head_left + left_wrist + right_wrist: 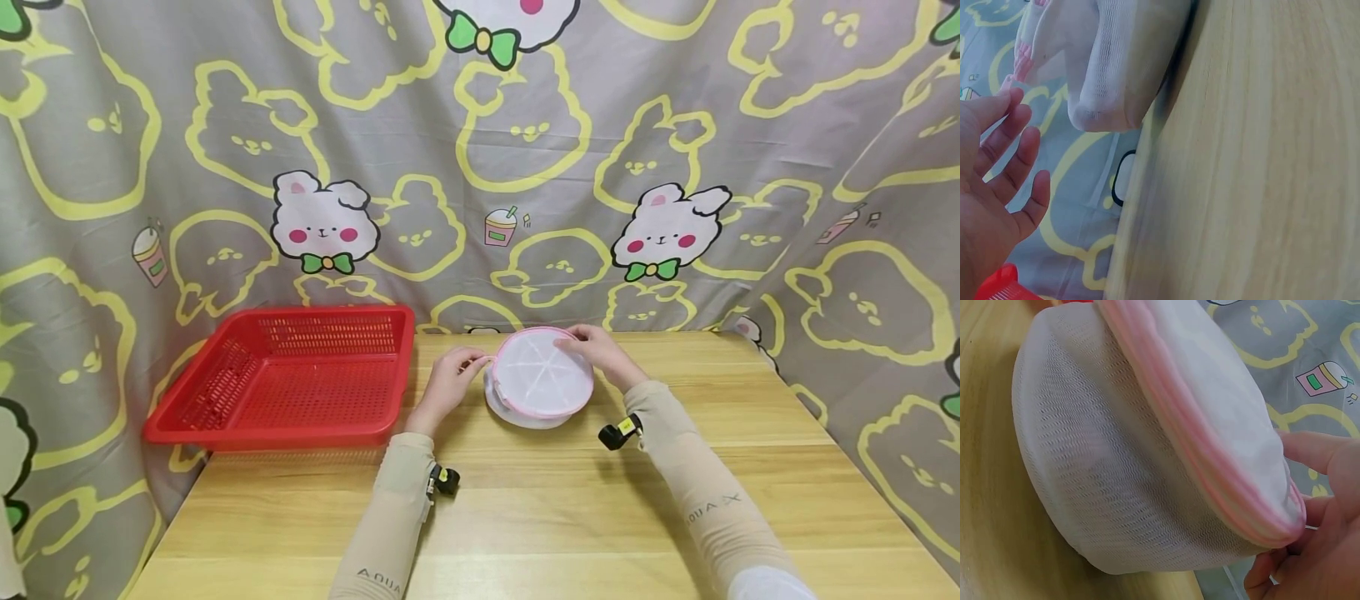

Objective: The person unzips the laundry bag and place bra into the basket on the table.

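Observation:
A round white mesh laundry bag with pink trim stands on the wooden table, its flat lid facing up and tilted. My left hand is at the bag's left side, thumb and index finger pinching a small pink tab at its edge; the other fingers are loosely bent. On the far right of the rim, my right hand grips the edge, thumb on the lid and fingers below. The right wrist view shows the pink zipper band running round between the lid and the mesh side.
A red plastic basket with slotted walls stands at the table's back left, beside my left hand. Behind the table hangs a grey patterned curtain, which also runs down both sides.

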A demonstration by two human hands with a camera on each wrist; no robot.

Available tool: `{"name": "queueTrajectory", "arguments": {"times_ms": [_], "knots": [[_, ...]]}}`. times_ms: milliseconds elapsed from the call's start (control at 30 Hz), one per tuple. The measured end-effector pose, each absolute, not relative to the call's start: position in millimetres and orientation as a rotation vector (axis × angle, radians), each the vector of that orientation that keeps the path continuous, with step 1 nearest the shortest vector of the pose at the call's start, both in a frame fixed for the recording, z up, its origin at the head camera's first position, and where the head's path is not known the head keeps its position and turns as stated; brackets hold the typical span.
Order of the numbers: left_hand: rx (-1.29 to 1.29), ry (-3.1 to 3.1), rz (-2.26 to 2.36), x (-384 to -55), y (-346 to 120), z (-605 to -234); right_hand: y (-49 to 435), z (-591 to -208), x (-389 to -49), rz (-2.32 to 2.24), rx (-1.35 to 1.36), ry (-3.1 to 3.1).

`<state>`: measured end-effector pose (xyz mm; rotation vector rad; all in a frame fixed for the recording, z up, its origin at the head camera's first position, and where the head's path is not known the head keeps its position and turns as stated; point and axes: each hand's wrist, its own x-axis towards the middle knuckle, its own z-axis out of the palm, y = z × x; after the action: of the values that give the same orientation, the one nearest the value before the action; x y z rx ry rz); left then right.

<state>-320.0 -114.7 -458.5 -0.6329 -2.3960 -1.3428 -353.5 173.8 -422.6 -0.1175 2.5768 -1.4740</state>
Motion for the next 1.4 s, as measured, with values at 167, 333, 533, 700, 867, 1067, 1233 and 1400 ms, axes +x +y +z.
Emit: {"name": "queueTrajectory", "arguments": {"times_ms": [167,333,533,700,867,1067,1233,1400], "knots": [[-0.629,-2.399,-1.335,-321.3,-114.2,-460.8,174.1,-423.5,-351.9,-1.511,-0.096,2.558],[-0.629,-2.403,-1.335,-321.6,-113.7,-460.9,174.0,-425.8,-350.5,-1.549,-0.08,2.527],[-0.638,-2.396,-1.343,-321.0,-113.4,-461.2,173.8,-432.1,-349.1,-1.588,-0.038,2.553],[-0.667,-2.395,-1.317,-320.1,-112.7,-461.6,170.6,-437.1,-346.7,-1.689,0.029,2.542],[-0.672,-2.397,-1.318,-319.7,-111.8,-460.8,166.0,-437.8,-343.2,-1.797,0.092,2.514],[-0.675,-2.399,-1.316,-319.1,-112.2,-460.1,163.2,-437.1,-339.5,-1.834,0.121,2.506],[-0.678,-2.405,-1.312,-319.7,-113.0,-459.7,163.9,-440.4,-339.4,-1.909,0.16,2.475],[-0.687,-2.409,-1.326,-319.4,-112.9,-458.5,164.9,-445.1,-341.0,-2.027,0.221,2.395]]}}
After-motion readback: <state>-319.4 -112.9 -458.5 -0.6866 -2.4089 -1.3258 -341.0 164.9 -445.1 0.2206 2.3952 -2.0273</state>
